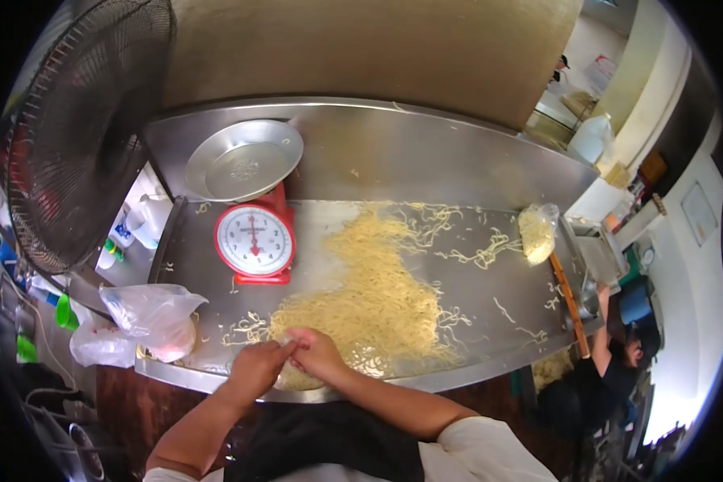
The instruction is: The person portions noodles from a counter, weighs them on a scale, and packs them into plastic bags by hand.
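Note:
Yellow noodles (377, 293) lie in a broad heap on the metal table (490, 305). At the heap's lower left edge my left hand (261, 365) and my right hand (315, 353) meet, with fingers bent together. What they pinch is too small to make out. Clear plastic with noodles under it shows just below my hands. Behind them stands a red dial scale (255, 241) with an empty round metal pan (245, 161) on top. A tied bag of noodles (537, 233) rests at the table's right end.
Plastic bags (153, 313) lie at the left front corner. A large fan (88, 136) stands at the left. A wooden stick (570, 305) leans along the right edge. Beyond it, a person in dark clothes (590, 386) bends with one arm stretched out.

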